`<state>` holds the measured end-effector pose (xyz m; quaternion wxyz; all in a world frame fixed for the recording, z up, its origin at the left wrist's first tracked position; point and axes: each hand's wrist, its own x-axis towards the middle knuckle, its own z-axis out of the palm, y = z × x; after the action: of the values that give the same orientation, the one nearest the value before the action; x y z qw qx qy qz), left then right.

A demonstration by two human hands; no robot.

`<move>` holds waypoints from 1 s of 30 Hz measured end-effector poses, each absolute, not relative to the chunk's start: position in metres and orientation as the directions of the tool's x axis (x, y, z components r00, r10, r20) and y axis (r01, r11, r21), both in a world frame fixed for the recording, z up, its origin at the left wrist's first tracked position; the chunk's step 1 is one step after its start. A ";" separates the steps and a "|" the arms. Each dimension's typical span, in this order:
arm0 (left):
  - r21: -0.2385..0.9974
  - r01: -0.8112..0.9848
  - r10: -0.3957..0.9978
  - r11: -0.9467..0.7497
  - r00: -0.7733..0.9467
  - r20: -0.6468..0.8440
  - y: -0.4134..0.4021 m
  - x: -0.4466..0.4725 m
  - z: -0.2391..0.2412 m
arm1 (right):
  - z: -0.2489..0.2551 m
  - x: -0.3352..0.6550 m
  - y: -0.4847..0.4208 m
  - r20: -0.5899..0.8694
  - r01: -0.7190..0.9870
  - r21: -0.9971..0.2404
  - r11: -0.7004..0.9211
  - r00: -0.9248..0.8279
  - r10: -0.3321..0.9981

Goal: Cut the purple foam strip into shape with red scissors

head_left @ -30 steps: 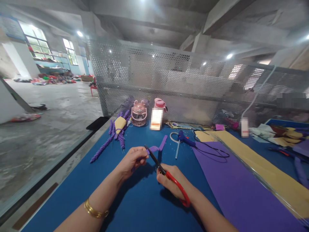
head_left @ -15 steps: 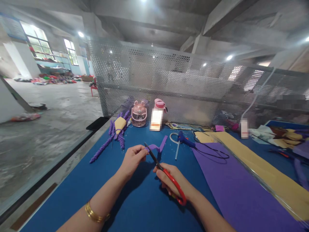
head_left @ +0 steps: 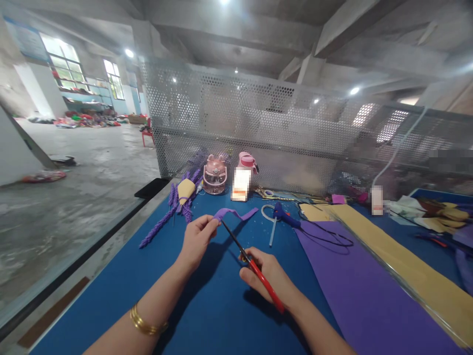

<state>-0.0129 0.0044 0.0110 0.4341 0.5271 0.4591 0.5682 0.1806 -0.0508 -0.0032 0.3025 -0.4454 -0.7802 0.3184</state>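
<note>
Pinched in my left hand (head_left: 199, 238) is one end of a purple strip (head_left: 236, 214), which curls away to the right above the blue table (head_left: 207, 305). My right hand (head_left: 268, 276) grips a pair of scissors (head_left: 263, 281) with red handles and dark blades. Their tips point up and left, close to my left fingertips and the strip's held end; whether they touch it I cannot tell. Purple braided-looking flower stems (head_left: 162, 224) with a beige wrapped piece (head_left: 185, 190) lie beyond my left hand.
A blue glue gun (head_left: 284, 215) with a glue stick and cord lies right of centre. Purple sheet (head_left: 343, 276) and beige sheet (head_left: 399, 251) cover the right side. A pink jug (head_left: 215, 175) and pink bottle (head_left: 246, 160) stand before the perforated metal screen (head_left: 295, 128).
The strip's held end has risen and my left hand has shifted slightly left. The scissors have turned, and their tips sit just below the strip instead of across it.
</note>
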 end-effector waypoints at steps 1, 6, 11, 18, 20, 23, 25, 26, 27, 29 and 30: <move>0.977 0.004 0.974 -0.214 -0.075 0.214 0.004 -0.013 0.012 | -0.003 0.181 -0.051 0.191 0.520 -0.749 0.410 -0.423 0.886; 0.960 0.063 0.950 -0.271 -0.145 0.278 0.003 -0.015 0.014 | -0.004 0.182 -0.050 0.222 0.584 -0.665 0.466 -0.440 0.870; 0.949 0.126 0.941 -0.290 -0.141 0.307 0.003 -0.017 0.013 | -0.004 0.182 -0.050 0.231 0.606 -0.655 0.452 -0.410 0.883; 0.938 0.164 0.942 -0.307 -0.091 0.324 0.000 -0.013 0.012 | 0.001 0.178 -0.054 0.244 0.660 -0.602 0.450 -0.384 0.890; 0.922 0.198 0.935 -0.334 -0.055 0.350 -0.002 -0.012 0.012 | 0.001 0.178 -0.054 0.243 0.675 -0.593 0.439 -0.370 0.897; 0.904 0.219 0.926 -0.366 -0.007 0.377 -0.003 -0.009 0.010 | 0.002 0.177 -0.054 0.247 0.699 -0.570 0.432 -0.355 0.901; 0.907 0.210 0.928 -0.366 0.011 0.372 -0.004 -0.007 0.009 | 0.001 0.176 -0.054 0.255 0.713 -0.552 0.433 -0.350 0.901; 0.911 0.203 0.931 -0.360 0.016 0.365 -0.005 -0.006 0.009 | 0.001 0.175 -0.055 0.260 0.718 -0.543 0.437 -0.351 0.900; 0.915 0.193 0.934 -0.354 0.020 0.357 -0.005 -0.006 0.009 | 0.001 0.175 -0.055 0.267 0.722 -0.533 0.440 -0.350 0.898; 0.924 0.174 0.939 -0.341 0.018 0.343 -0.005 -0.005 0.009 | 0.001 0.174 -0.056 0.276 0.730 -0.520 0.444 -0.348 0.896; 0.927 0.168 0.941 -0.335 0.014 0.338 -0.005 -0.005 0.009 | 0.000 0.174 -0.056 0.280 0.731 -0.517 0.445 -0.347 0.895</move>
<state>-0.0047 -0.0054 0.0092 0.3589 0.6148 0.4512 0.5382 0.1741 -0.0563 0.0003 0.2689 -0.5041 -0.8064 0.1528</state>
